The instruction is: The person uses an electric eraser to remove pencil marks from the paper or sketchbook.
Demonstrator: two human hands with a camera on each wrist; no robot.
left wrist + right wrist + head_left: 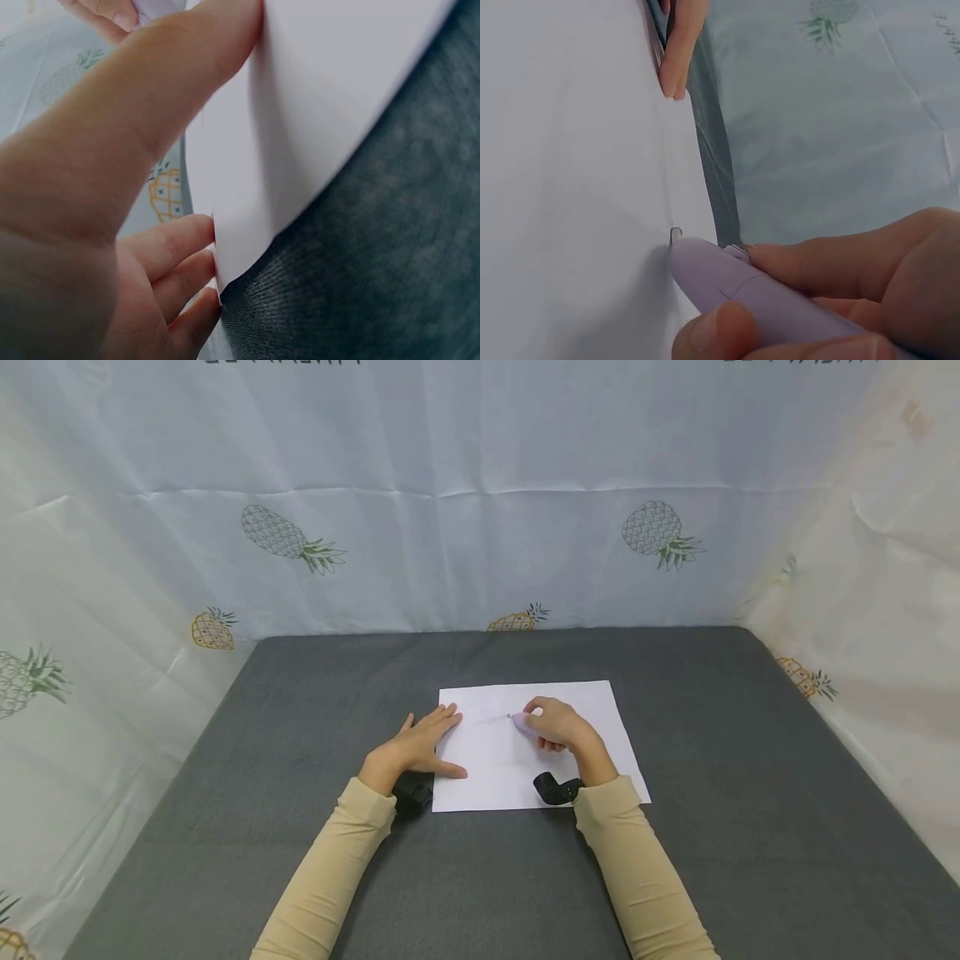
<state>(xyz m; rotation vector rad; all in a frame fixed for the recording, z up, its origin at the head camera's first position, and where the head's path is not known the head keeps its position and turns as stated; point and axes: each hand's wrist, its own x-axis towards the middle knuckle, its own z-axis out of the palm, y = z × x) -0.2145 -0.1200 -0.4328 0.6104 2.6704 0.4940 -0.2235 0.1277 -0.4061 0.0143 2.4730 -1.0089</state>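
A white sheet of paper (487,781) lies on the dark grey table. My left hand (412,748) is spread over its left edge, with thumb and fingertips resting on the sheet, as the left wrist view also shows. Over the sheet's upper right part, my right hand (561,725) grips a lavender utility knife (761,296) between thumb and fingers. The knife has a slider on top and a short metallic tip (676,234), which meets the paper. A faint line runs along the paper from the tip towards the left hand. The palm hides the knife's rear end.
Dark grey cloth covers the table (750,793). Behind it hangs a pale curtain (465,552) with pineapple prints, and more of it hangs at both sides. Black wrist devices (555,789) sit under both wrists, the right one over the sheet's lower edge.
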